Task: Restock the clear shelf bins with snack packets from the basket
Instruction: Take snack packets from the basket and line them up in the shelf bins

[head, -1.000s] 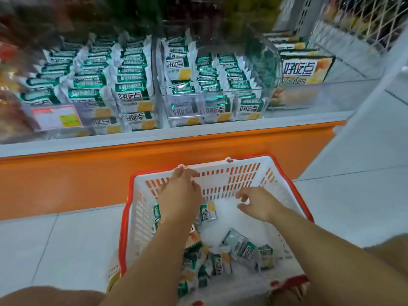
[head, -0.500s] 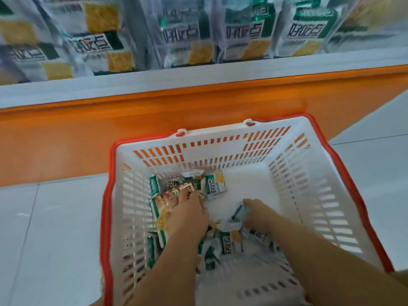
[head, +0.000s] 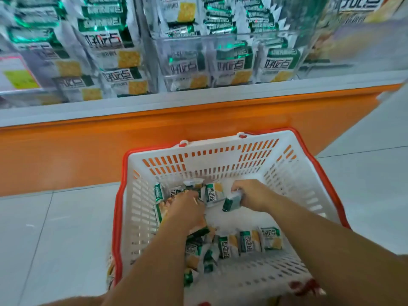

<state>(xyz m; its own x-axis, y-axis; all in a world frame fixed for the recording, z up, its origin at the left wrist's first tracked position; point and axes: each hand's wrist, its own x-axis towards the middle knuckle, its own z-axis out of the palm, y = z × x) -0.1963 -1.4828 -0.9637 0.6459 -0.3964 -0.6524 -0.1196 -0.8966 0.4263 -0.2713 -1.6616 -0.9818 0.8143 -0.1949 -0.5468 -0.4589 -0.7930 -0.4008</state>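
Observation:
A white basket with a red rim [head: 220,149] stands on the floor below the shelf and holds several green-and-white snack packets [head: 249,240]. Both hands are down inside it. My left hand [head: 187,208] lies over a heap of packets at the basket's left side, fingers curled into them. My right hand [head: 254,195] is shut on a snack packet [head: 231,202] that it holds a little above the basket's bottom. Clear shelf bins [head: 231,60] above hold upright rows of the same packets.
An orange shelf base [head: 88,151] with a grey ledge runs across just behind the basket. Grey floor tiles [head: 55,239] lie on both sides. A price label [head: 19,78] sits on the left bin's front.
My right hand has lifted with a packet in it and moved toward the basket's far side. My left hand stays on the heap at the left. The view has tilted up toward the bins.

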